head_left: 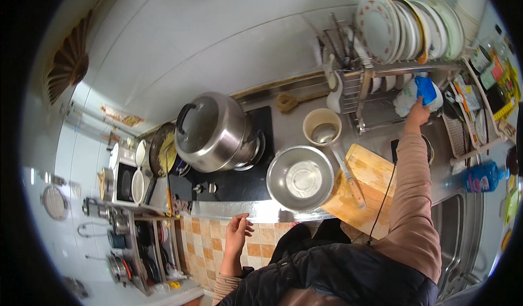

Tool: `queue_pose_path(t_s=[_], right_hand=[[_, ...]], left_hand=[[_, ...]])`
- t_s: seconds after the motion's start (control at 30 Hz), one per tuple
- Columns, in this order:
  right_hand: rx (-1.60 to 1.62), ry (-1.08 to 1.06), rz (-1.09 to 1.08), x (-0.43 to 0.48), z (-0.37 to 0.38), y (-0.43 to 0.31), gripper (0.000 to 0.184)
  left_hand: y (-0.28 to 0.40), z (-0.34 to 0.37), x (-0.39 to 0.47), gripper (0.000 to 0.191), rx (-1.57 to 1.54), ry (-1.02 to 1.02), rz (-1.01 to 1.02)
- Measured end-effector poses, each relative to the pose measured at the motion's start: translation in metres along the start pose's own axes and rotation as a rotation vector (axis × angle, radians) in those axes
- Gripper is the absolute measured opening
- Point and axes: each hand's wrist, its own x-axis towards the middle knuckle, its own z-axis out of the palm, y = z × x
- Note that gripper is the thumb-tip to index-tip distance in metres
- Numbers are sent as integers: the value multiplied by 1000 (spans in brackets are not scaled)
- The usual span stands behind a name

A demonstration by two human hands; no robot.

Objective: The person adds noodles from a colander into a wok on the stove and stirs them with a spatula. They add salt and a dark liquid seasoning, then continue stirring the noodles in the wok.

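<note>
My right hand [417, 114] reaches out to the right, its fingers on a blue plastic packet [426, 90]. Behind the packet is a white plastic bag [404, 101], under the dish rack [363, 89]. My left hand [238, 230] hangs in front of the counter edge with nothing in it, fingers loosely bent and apart. Before me stands a bare stainless steel bowl [300, 178]. Next to it a cream-coloured tub [322, 120] holds the bowl of a metal ladle [345, 171], whose wooden handle lies over a wooden cutting board [367, 183].
A lidded steel pot [212, 136] stands on the black gas stove [241, 187]. Left of it, a wok [157, 142] holds yellowish food and a spatula. Plates [378, 28] line the rack's top. A blue detergent bottle [482, 177] stands near the sink [453, 228]. A black cable [383, 204] crosses the board.
</note>
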Motion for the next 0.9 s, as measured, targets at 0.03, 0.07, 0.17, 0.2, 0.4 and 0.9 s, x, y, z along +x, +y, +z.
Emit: queue_pose_path(t_s=[0.03,0.07,0.17,0.2,0.4,0.9], right_hand=[[-27,7,27,2,1,-1,55],[-50,27,-29,3,0,1,55],[104,-6,-13,4,-14,-1,47],[72,105,-82,1,-23,-5,43],[579,-235,-135,-78,-139,-66,40],[480,-1455,-562,-626,-335,-113,21]], left_hand=[[0,0,0,27,9,-1,7],[0,-2,0,28,12,-7,15],[-1,-9,2,27,6,-25,38],[-1,-13,4,28,15,-31,36],[-1,-41,19,27,-65,-111,149],[24,-258,-9,50,73,-119,1022]])
